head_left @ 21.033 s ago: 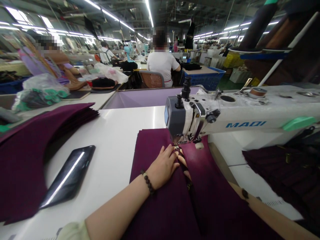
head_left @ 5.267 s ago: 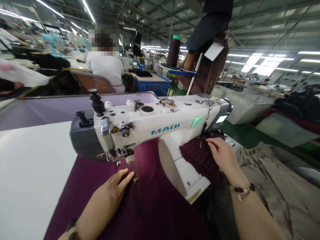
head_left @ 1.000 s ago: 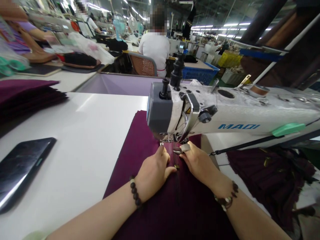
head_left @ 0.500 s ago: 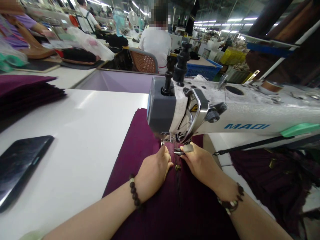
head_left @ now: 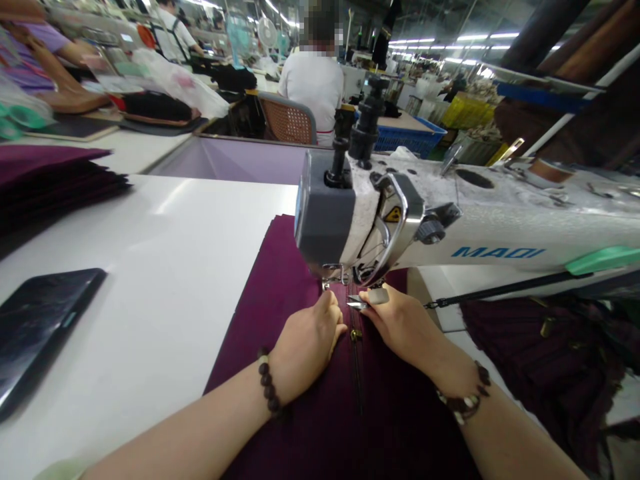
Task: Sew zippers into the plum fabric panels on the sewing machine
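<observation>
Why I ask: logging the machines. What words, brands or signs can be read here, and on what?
"MAQI": blue letters on the arm of the sewing machine.
Yellow warning sticker on its head: too small to read.
Snips in the right hand: no text seen.

The one view comes from the person's head, looking forward and down along both forearms. It is close enough that the left hand and right hand sit low in the middle, just beneath the sewing machine head. It faces across the worktop toward its far edge, beyond which a seated person's back and further rows of the hall show, while the machine's arm runs off the frame's right side.
</observation>
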A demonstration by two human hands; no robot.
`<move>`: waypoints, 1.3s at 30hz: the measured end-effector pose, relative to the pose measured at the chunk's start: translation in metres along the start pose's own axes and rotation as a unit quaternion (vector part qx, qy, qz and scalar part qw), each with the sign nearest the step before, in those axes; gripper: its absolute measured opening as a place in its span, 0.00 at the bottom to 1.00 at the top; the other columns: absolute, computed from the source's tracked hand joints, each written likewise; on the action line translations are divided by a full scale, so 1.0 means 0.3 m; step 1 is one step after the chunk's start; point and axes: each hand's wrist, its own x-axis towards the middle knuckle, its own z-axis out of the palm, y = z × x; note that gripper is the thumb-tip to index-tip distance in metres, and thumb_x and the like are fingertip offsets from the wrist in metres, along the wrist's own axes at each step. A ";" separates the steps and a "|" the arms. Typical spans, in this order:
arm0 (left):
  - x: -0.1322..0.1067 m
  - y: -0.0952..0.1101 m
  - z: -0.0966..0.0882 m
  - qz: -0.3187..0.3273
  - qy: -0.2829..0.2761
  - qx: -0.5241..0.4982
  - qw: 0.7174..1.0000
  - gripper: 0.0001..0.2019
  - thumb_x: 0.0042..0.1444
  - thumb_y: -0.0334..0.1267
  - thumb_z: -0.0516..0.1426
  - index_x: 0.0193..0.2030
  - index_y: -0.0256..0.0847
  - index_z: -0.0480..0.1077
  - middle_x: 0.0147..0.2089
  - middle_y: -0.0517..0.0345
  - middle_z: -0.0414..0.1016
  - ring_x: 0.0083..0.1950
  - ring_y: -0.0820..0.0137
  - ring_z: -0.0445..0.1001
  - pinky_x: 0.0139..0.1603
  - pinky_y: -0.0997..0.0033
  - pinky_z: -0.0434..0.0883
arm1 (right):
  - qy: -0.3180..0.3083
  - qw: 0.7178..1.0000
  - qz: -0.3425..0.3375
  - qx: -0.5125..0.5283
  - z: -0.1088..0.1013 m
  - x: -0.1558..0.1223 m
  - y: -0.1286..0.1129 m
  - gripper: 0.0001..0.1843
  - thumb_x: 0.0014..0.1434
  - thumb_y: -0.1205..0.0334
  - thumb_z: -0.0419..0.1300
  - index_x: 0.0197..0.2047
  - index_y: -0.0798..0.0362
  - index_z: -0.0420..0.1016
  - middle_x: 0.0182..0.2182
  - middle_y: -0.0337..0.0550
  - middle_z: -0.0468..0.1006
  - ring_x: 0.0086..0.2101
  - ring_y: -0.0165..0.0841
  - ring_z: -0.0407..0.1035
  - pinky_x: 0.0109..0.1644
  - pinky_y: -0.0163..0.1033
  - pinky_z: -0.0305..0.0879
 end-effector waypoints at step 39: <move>0.012 0.011 -0.010 -0.002 -0.035 0.040 0.999 0.05 0.61 0.32 0.48 0.34 0.38 0.61 0.40 0.54 0.65 0.33 0.69 0.71 0.34 0.70 0.70 | 0.045 0.998 -0.034 0.013 0.031 -0.004 0.002 0.11 0.63 0.67 0.46 0.31 0.55 0.66 0.29 0.42 0.67 0.29 0.33 0.63 0.31 0.36 0.57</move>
